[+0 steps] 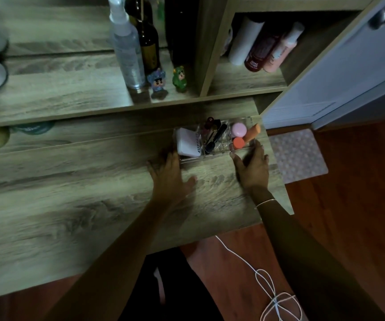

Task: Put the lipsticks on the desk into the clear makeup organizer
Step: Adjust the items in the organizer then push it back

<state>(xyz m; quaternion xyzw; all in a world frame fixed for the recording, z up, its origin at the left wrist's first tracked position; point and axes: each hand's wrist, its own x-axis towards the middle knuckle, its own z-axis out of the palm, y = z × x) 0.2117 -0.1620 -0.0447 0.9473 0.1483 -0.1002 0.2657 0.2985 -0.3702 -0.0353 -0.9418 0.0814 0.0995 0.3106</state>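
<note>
The clear makeup organizer point(224, 154) stands on the wooden desk point(82, 205) near its right end. Several dark lipsticks point(214, 135) stand in its middle slots. A white compact point(188, 142) lies in its left part; a pink round case point(239, 129), an orange tube point(252, 133) and an orange cap point(238, 142) fill the right part. My left hand point(170, 177) rests flat with fingers spread, touching the organizer's near left corner. My right hand point(252, 167) touches the near right corner, fingers apart. Neither hand holds anything.
A raised shelf behind holds a spray bottle point(129, 54), a dark bottle point(148, 42) and two small figurines point(156, 82). An open cubby holds bottles point(263, 47). A white cabinet door point(349, 66) stands at right. A mat point(298, 156) and a white cable point(272, 295) lie on the floor.
</note>
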